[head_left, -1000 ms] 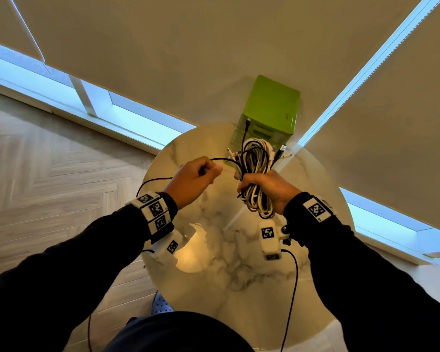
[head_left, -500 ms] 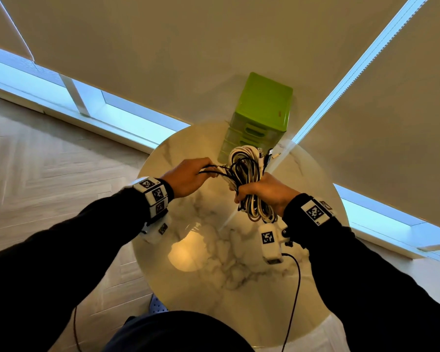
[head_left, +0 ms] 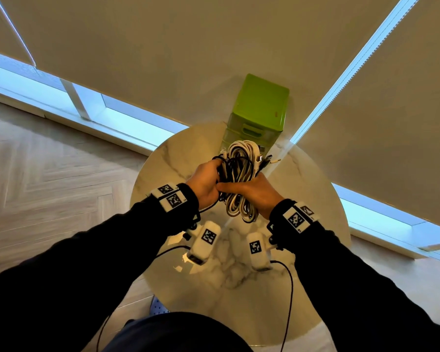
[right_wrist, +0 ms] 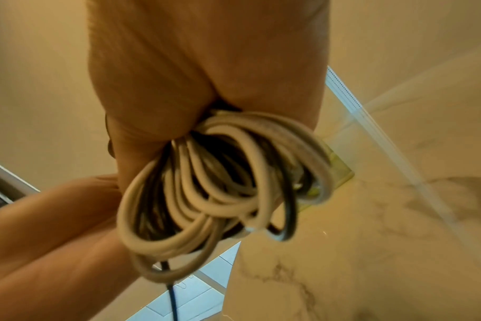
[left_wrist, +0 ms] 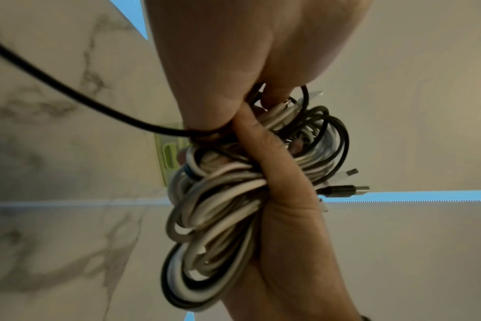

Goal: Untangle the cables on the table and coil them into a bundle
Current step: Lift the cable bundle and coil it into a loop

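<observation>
A bundle of white and black cables [head_left: 240, 174] hangs in loops above the marble table [head_left: 315, 189]. My right hand [head_left: 252, 190] grips it round the middle, thumb across the front; the right wrist view has the loops [right_wrist: 220, 184] hanging below the fist [right_wrist: 206, 76]. My left hand [head_left: 207, 182] presses against the bundle's left side, fingers curled round the black cable [left_wrist: 69, 91], which trails off to the left. In the left wrist view the bundle [left_wrist: 220, 206] fills the middle, a black USB plug [left_wrist: 346, 190] sticking out of it on the right.
A green drawer box [head_left: 261, 115] stands at the table's far edge, just behind the bundle. Wrist-camera units and their thin black leads [head_left: 290, 288] hang below both wrists. Blinds and low windows lie beyond; wooden floor is at the left.
My left hand has moved right from a gap away until it meets the bundle, taking the black cable's slack with it. The right hand has kept hold of the bundle.
</observation>
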The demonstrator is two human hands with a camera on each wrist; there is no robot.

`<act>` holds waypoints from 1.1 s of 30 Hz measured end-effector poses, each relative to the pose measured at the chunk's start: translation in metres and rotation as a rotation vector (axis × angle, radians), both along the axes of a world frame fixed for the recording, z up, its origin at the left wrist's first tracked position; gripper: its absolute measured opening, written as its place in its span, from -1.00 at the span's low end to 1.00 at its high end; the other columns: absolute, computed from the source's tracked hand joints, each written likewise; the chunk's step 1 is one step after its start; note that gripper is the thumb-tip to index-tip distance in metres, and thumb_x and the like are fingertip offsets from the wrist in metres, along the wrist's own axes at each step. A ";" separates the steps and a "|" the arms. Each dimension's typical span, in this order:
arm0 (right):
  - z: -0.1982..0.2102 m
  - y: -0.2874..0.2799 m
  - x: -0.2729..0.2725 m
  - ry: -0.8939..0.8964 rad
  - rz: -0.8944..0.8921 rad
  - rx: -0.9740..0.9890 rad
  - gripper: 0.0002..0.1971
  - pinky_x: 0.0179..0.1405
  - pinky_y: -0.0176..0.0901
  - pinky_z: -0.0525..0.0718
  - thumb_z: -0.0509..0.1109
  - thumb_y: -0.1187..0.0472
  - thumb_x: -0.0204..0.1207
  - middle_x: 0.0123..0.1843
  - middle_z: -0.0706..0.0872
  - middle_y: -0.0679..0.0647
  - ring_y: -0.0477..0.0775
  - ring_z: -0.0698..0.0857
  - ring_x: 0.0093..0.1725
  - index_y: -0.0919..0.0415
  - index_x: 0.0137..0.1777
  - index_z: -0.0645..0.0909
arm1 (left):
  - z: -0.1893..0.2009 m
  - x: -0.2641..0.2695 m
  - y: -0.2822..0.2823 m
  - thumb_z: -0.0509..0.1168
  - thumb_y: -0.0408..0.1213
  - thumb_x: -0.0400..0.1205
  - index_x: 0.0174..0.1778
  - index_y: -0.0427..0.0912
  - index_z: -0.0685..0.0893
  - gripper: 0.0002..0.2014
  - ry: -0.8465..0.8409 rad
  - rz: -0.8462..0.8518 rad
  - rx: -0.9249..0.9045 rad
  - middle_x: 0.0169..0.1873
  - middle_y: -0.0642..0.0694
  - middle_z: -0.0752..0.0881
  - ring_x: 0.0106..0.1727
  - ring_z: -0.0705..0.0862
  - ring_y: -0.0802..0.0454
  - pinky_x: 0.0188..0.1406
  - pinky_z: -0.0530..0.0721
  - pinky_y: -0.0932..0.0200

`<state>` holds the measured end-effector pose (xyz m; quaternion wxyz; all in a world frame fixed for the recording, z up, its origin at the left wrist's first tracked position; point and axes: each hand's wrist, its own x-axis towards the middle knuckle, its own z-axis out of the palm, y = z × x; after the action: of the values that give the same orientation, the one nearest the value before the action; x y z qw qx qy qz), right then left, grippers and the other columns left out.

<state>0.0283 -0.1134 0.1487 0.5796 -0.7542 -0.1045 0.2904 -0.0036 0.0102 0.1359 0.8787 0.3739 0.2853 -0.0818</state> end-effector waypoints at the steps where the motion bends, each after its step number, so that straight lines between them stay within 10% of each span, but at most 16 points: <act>1: 0.000 -0.001 -0.001 0.016 0.010 0.018 -0.56 0.16 0.11 0.79 0.69 0.36 0.32 0.08 0.86 0.12 0.11 0.84 0.09 0.12 0.21 0.75 | -0.001 0.000 -0.001 -0.02 -0.13 0.83 0.35 -0.33 0.68 -0.54 0.005 -0.006 -0.001 0.21 -0.32 0.77 0.24 0.75 -0.20 0.18 0.72 -0.06; 7: 0.002 -0.002 -0.005 0.007 0.020 0.013 -0.66 0.02 0.11 0.82 0.58 0.50 0.34 -0.04 0.85 0.22 0.18 0.84 -0.05 0.19 0.08 0.77 | -0.003 0.001 -0.005 -0.02 -0.02 0.84 0.37 -0.25 0.68 -0.51 -0.009 -0.096 0.163 0.25 -0.26 0.77 0.31 0.72 -0.15 0.22 0.70 -0.02; 15: 0.002 -0.015 0.001 0.157 0.013 -0.029 -0.89 -0.05 0.20 0.75 0.48 0.44 0.37 -0.25 0.75 0.33 0.28 0.70 -0.26 0.34 -0.11 0.75 | 0.009 -0.007 0.033 0.09 0.06 0.80 0.09 -0.08 0.75 -0.61 -0.172 -0.432 1.029 -0.02 -0.03 0.81 -0.05 0.77 -0.06 -0.12 0.63 0.07; 20: 0.001 -0.012 0.004 0.178 -0.083 0.020 -0.92 -0.01 0.28 0.78 0.44 0.48 0.41 -0.25 0.72 0.38 0.34 0.71 -0.22 0.43 -0.11 0.71 | 0.003 -0.012 0.026 0.38 0.01 0.67 0.17 -0.13 0.59 -0.69 -0.124 -0.147 0.878 -0.15 -0.11 0.83 -0.33 0.79 0.01 -0.36 0.69 0.16; 27: 0.001 -0.014 0.001 0.068 0.015 -0.070 -0.82 -0.14 0.15 0.79 0.45 0.53 0.34 -0.27 0.74 0.38 0.29 0.73 -0.30 0.56 -0.05 0.69 | 0.006 -0.014 0.031 0.46 -0.52 0.57 0.46 -0.26 0.40 -0.43 -0.101 -0.079 0.391 -0.06 -0.30 0.81 -0.31 0.80 -0.13 -0.20 0.79 0.16; 33: -0.005 -0.019 0.009 0.133 -0.080 -0.048 -0.86 -0.16 0.10 0.78 0.47 0.50 0.34 -0.28 0.73 0.39 0.29 0.73 -0.32 0.55 -0.11 0.71 | 0.008 -0.023 0.030 0.38 -0.56 0.62 0.51 -0.17 0.33 -0.41 -0.216 -0.060 0.317 0.14 -0.32 0.69 0.02 0.80 -0.24 0.08 0.80 0.09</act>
<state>0.0368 -0.1319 0.1437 0.5780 -0.7507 -0.0286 0.3187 -0.0267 0.0402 0.1440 0.8316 0.5223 0.1877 -0.0213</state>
